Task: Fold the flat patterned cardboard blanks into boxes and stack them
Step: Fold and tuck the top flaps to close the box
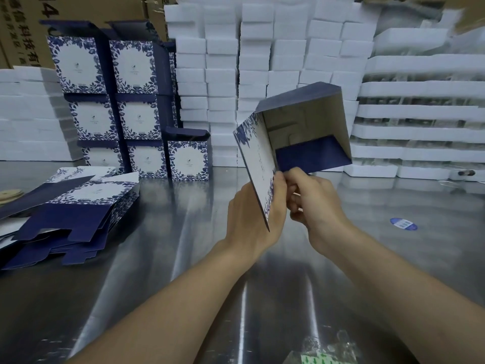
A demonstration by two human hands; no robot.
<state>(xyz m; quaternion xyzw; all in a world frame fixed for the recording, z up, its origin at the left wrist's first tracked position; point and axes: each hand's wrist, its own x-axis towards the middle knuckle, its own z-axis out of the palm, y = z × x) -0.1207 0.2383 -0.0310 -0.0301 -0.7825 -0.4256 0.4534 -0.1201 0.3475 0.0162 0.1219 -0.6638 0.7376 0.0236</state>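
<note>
I hold a half-formed box (301, 122) above the middle of the metal table (183, 232); it is dark blue outside, has a white floral front panel and its open end faces me. My left hand (252, 219) grips the floral panel's lower edge. My right hand (312, 198) pinches a dark blue flap at the box's near bottom corner. A pile of flat patterned blanks (68, 214) lies at the table's left. Finished boxes (131, 106) stand stacked in columns at the back left, one single box (187, 158) beside them.
White foam blocks (262, 61) are stacked high along the back wall, with white foam trays (420, 114) to the right. Brown cartons (26, 27) stand at the back left. A blue round sticker (403, 223) lies on the table's right, and a clear bag (325, 350) at the near edge.
</note>
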